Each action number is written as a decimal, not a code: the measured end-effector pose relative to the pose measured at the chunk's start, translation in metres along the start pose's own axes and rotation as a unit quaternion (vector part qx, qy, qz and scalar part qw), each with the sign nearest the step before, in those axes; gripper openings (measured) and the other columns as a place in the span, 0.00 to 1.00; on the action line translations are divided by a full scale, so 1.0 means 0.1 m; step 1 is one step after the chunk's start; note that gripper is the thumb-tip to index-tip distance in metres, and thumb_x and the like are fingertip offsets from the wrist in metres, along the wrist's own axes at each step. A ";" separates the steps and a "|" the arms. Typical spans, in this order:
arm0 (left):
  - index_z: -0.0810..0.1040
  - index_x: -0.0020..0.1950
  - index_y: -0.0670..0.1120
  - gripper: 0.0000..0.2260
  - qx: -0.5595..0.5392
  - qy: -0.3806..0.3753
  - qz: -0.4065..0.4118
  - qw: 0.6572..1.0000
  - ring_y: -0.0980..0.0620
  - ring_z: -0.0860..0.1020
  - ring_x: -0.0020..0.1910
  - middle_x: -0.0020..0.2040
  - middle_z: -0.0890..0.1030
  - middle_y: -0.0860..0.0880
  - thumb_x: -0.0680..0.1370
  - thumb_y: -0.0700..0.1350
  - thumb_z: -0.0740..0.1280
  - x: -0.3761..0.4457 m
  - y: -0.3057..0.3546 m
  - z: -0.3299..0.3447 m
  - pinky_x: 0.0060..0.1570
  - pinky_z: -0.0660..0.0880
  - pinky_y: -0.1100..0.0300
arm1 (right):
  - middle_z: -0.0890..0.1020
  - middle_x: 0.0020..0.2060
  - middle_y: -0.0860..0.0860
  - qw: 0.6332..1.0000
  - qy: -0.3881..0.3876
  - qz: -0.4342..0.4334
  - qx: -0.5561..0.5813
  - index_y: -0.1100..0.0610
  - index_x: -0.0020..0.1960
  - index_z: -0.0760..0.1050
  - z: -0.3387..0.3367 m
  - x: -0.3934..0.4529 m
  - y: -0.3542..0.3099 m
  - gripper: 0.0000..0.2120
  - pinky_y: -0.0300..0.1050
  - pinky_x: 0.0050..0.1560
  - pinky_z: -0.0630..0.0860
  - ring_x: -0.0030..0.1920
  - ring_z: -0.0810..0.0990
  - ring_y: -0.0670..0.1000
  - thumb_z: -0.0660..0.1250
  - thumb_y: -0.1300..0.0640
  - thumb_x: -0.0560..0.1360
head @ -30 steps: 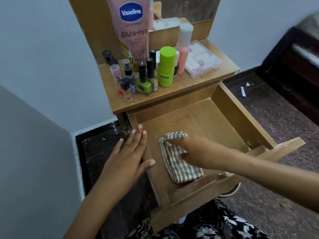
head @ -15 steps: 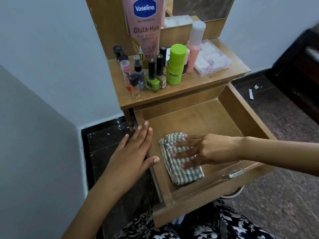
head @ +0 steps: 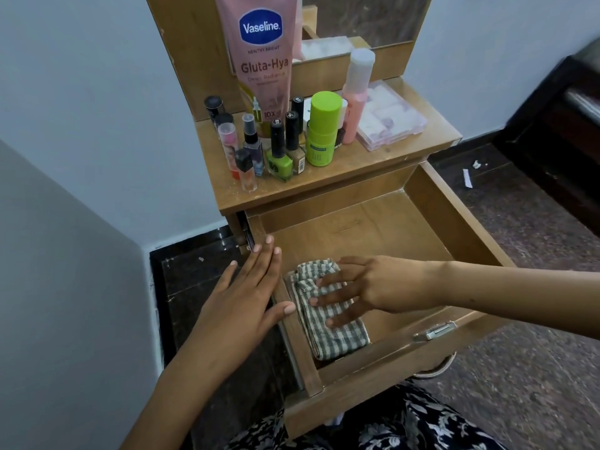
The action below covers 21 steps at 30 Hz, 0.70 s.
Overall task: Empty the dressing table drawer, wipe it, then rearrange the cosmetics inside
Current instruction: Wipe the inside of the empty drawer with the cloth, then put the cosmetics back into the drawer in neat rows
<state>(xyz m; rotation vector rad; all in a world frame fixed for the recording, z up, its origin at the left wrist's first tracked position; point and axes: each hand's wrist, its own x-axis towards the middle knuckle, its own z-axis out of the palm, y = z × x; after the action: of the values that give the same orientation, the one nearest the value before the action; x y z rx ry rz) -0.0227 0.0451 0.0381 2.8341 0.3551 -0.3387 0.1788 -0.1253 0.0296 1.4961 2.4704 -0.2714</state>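
My right hand (head: 373, 289) presses the folded grey-checked cloth (head: 328, 316) flat, fingers spread, in the open wooden drawer (head: 454, 222) — near its left wall. My left hand (head: 250, 293) lies flat, steadying that wall. I should sweep slowly into corners.

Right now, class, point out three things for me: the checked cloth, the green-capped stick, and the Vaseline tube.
checked cloth (head: 337, 337): head view, on its bare lower folded part, in the drawer.
green-capped stick (head: 321, 131): head view, on the middle of its body.
Vaseline tube (head: 261, 27): head view, on its blue logo.
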 end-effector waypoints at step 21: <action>0.39 0.76 0.46 0.29 0.118 0.149 0.111 0.975 0.52 0.33 0.74 0.75 0.32 0.47 0.82 0.56 0.48 0.82 0.88 -0.52 0.69 0.32 0.55 | 0.81 0.37 0.51 0.774 0.288 0.496 0.269 0.60 0.49 0.80 -0.88 -1.33 0.69 0.06 0.33 0.38 0.71 0.39 0.77 0.48 0.65 0.59 0.77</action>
<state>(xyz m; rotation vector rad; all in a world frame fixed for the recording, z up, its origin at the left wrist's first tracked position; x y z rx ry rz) 0.0884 -0.0049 0.0860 3.1233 0.0529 0.0988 0.2895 -0.1813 0.1513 3.2717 1.5345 -0.3460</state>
